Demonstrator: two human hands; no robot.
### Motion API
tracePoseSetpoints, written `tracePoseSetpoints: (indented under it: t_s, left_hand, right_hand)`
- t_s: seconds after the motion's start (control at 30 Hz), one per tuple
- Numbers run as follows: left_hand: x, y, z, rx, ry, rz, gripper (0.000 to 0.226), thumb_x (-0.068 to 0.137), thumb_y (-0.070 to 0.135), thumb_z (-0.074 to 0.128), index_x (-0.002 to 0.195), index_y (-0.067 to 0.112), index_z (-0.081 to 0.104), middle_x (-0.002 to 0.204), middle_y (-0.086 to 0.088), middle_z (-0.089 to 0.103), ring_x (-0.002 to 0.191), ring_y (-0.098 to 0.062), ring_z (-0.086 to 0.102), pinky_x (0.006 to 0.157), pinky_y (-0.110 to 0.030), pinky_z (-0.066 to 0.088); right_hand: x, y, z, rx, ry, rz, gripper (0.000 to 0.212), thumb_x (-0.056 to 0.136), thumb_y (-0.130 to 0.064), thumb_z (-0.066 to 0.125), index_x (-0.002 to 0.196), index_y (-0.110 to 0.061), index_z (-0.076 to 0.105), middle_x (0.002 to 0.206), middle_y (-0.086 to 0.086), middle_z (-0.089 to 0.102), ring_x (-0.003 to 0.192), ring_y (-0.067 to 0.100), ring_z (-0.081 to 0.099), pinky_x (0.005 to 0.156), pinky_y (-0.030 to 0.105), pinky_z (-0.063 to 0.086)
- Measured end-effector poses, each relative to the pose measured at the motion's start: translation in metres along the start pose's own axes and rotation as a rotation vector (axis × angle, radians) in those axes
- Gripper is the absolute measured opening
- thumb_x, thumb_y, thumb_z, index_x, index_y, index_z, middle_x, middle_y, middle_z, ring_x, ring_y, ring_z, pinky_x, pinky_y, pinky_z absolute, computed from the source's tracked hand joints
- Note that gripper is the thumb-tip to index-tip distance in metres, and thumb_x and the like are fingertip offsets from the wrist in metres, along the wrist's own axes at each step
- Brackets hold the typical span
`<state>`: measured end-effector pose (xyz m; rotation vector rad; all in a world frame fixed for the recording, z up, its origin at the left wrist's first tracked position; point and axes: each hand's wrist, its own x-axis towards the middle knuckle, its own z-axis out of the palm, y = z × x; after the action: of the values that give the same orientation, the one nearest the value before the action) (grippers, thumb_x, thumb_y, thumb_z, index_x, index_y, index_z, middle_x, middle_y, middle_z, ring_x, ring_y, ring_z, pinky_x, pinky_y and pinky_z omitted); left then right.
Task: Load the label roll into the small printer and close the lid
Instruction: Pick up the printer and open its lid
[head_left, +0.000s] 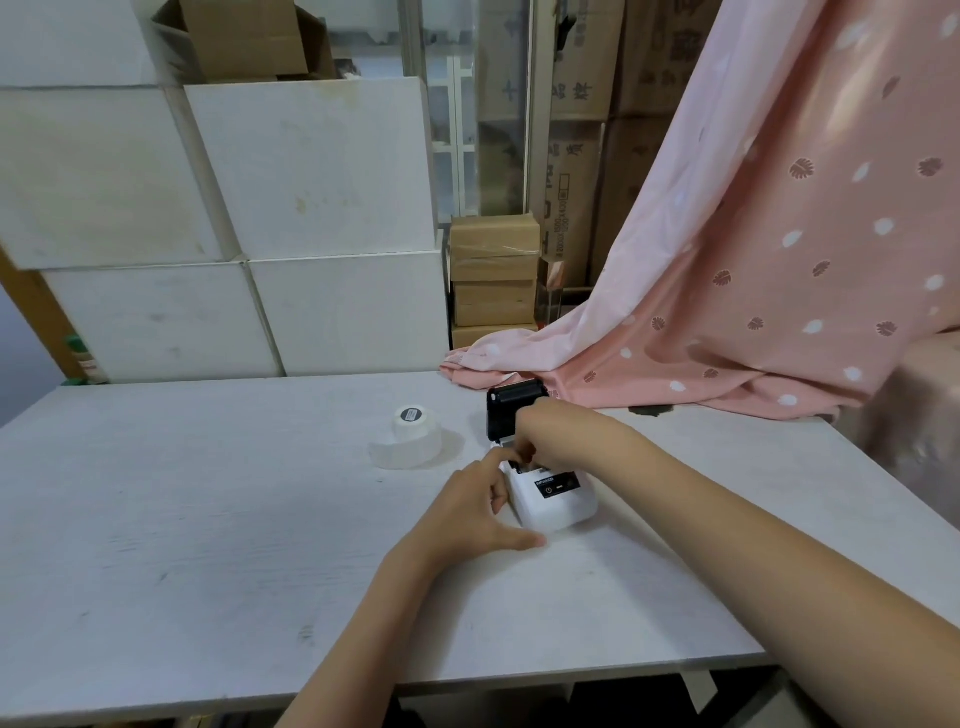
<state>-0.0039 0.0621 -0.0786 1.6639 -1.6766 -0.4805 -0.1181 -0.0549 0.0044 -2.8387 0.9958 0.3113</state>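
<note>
Printer (551, 501) sits lid (511, 410) up; left hand (470, 512) steadies its side while right hand (540, 449) reaches inside, grip hidden; label roll (415, 434) waits nearby.

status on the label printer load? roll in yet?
Done: the printer lid stands open. In hand: the left hand steadies the printer's side while the right hand reaches into the open bay; what its fingers are doing there is hidden. Left: the label roll sits on the table, apart from the printer, so it must go in, then lid shut.
</note>
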Motion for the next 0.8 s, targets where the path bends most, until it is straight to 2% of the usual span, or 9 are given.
tracePoseSetpoints:
  t_s: [0.17, 0.33, 0.43, 0.53, 0.63, 0.7, 0.73, 0.77, 0.8]
  left_hand:
    - [-0.001, 0.000, -0.001, -0.012, 0.019, 0.011, 0.077, 0.057, 0.042, 0.092, 0.120, 0.037, 0.048, 0.068, 0.008, 0.043, 0.062, -0.005, 0.040, 0.058, -0.022, 0.033]
    - [0.000, -0.002, 0.001, -0.005, 0.039, 0.014, 0.072, 0.055, 0.041, 0.093, 0.111, 0.032, 0.049, 0.067, 0.011, 0.041, 0.061, -0.005, 0.038, 0.056, -0.018, 0.031]
    - [0.001, -0.004, 0.001, -0.010, 0.054, 0.012, 0.071, 0.055, 0.040, 0.093, 0.108, 0.028, 0.048, 0.068, 0.010, 0.042, 0.062, -0.005, 0.037, 0.056, -0.018, 0.032]
    - [0.001, -0.006, 0.001, -0.001, 0.063, 0.004, 0.070, 0.055, 0.041, 0.091, 0.108, 0.030, 0.046, 0.069, 0.008, 0.043, 0.063, -0.006, 0.037, 0.056, -0.018, 0.032]
    - [0.001, -0.007, 0.002, -0.006, 0.056, 0.007, 0.070, 0.057, 0.041, 0.089, 0.110, 0.030, 0.045, 0.069, 0.009, 0.042, 0.063, -0.006, 0.037, 0.057, -0.017, 0.031]
    - [0.001, -0.007, 0.002, 0.001, 0.048, 0.003, 0.070, 0.057, 0.042, 0.089, 0.111, 0.030, 0.045, 0.070, 0.011, 0.042, 0.064, -0.006, 0.038, 0.057, -0.016, 0.031]
    - [0.001, -0.007, 0.002, 0.006, 0.047, -0.001, 0.071, 0.058, 0.042, 0.089, 0.112, 0.030, 0.045, 0.070, 0.011, 0.042, 0.064, -0.005, 0.039, 0.057, -0.016, 0.031]
    - [0.001, -0.008, 0.003, 0.009, 0.045, -0.006, 0.071, 0.058, 0.042, 0.089, 0.112, 0.030, 0.045, 0.070, 0.012, 0.042, 0.064, -0.005, 0.039, 0.057, -0.016, 0.031]
    - [0.001, -0.008, 0.002, 0.012, 0.045, -0.008, 0.071, 0.058, 0.042, 0.089, 0.112, 0.031, 0.045, 0.070, 0.012, 0.042, 0.063, -0.005, 0.039, 0.056, -0.017, 0.030]
  right_hand:
    - [0.008, -0.010, -0.006, -0.024, -0.088, 0.031, 0.013, 0.096, -0.004, 0.064, 0.090, -0.011, 0.075, 0.063, 0.000, 0.048, 0.052, 0.016, 0.039, 0.048, 0.025, 0.032]
    - [0.008, -0.006, -0.003, 0.040, -0.069, 0.024, 0.022, 0.090, 0.003, 0.064, 0.103, -0.004, 0.081, 0.081, 0.007, 0.060, 0.069, 0.026, 0.051, 0.053, 0.027, 0.036]
    - [0.007, 0.000, 0.001, 0.101, 0.016, 0.019, 0.018, 0.086, 0.003, 0.065, 0.096, -0.002, 0.080, 0.077, 0.011, 0.064, 0.074, 0.028, 0.054, 0.061, 0.032, 0.043]
    - [-0.006, 0.006, -0.005, 0.213, 0.149, 0.009, 0.013, 0.089, -0.009, 0.073, 0.099, -0.012, 0.081, 0.098, 0.005, 0.076, 0.087, 0.023, 0.070, 0.075, 0.038, 0.058]
    - [-0.026, 0.018, -0.011, 0.329, 0.341, 0.046, 0.009, 0.092, -0.016, 0.072, 0.091, -0.020, 0.080, 0.090, -0.007, 0.074, 0.083, 0.014, 0.066, 0.073, 0.030, 0.052]
    - [-0.039, 0.035, -0.006, 0.407, 0.429, 0.132, 0.026, 0.092, -0.014, 0.073, 0.072, -0.029, 0.068, 0.076, -0.012, 0.063, 0.075, 0.012, 0.058, 0.065, 0.022, 0.041]
    - [-0.043, 0.047, -0.002, 0.425, 0.437, 0.189, 0.024, 0.091, -0.013, 0.075, 0.072, -0.027, 0.069, 0.077, -0.009, 0.065, 0.078, 0.016, 0.061, 0.065, 0.022, 0.041]
    - [-0.048, 0.057, 0.004, 0.433, 0.426, 0.238, 0.010, 0.090, -0.014, 0.076, 0.083, -0.019, 0.077, 0.084, -0.002, 0.071, 0.086, 0.021, 0.065, 0.069, 0.025, 0.044]
    - [-0.052, 0.066, 0.010, 0.436, 0.389, 0.288, 0.008, 0.089, -0.014, 0.078, 0.097, -0.013, 0.081, 0.092, 0.003, 0.073, 0.091, 0.024, 0.067, 0.075, 0.028, 0.047]
